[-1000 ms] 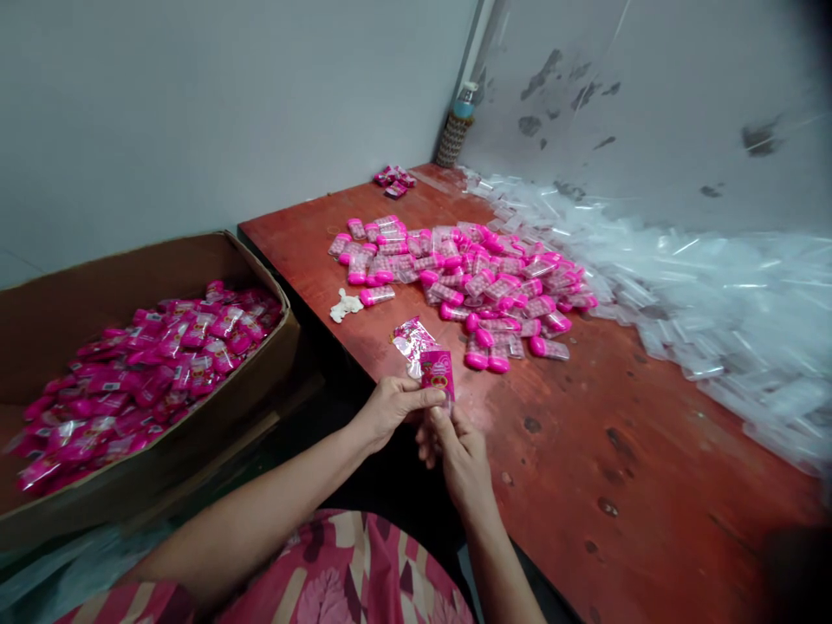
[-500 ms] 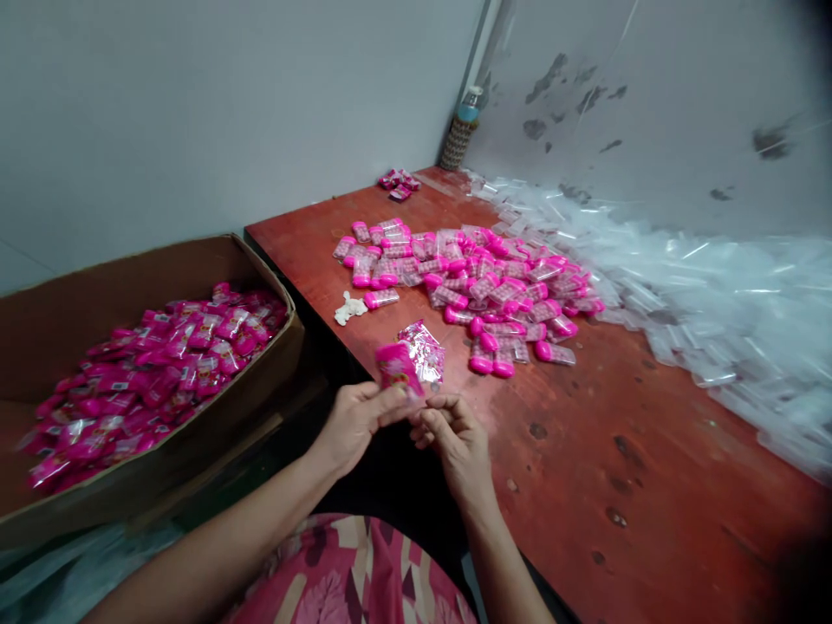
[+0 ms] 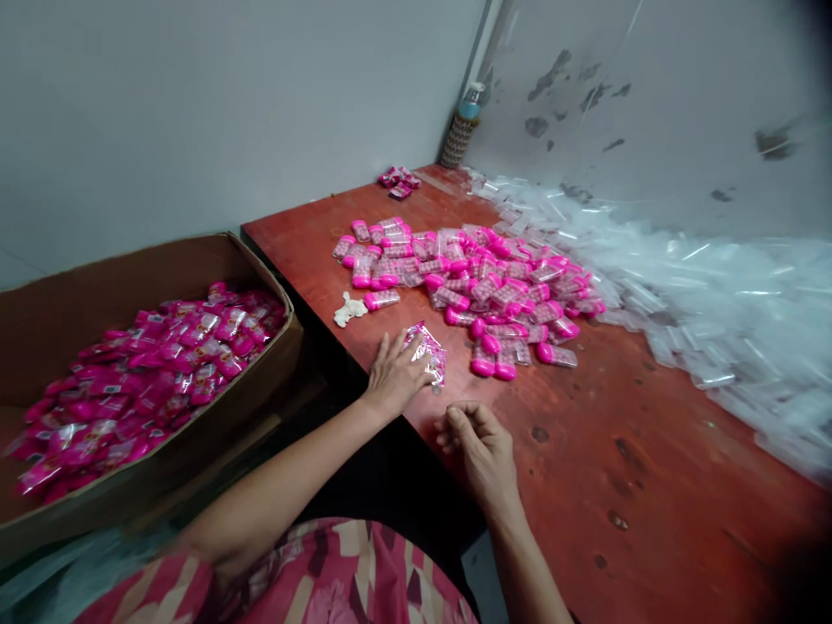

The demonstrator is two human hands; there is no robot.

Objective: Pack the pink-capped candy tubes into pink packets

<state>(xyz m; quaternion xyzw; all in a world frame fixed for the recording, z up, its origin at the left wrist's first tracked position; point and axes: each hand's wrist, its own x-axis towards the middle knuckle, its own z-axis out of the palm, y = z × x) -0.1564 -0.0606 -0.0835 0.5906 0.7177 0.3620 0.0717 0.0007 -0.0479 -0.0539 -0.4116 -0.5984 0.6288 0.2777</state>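
Pink sachets lie partly under spread left fingers; right fingers curl, grasp unclear.

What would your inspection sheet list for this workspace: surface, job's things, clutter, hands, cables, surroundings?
Surface: red tabletop, marked with dark spots.
Job's things: shiny pink wrappers, heaped pink-capped containers, clear plastic pieces piled along the wall.
Clutter: crumpled white lump; small pink cluster at the far edge.
Hands: left hand spread over the wrappers; right hand curled, contents unclear.
Cables: nothing seen.
Surroundings: cardboard box of pink packets; bottle in the corner; stained right wall.
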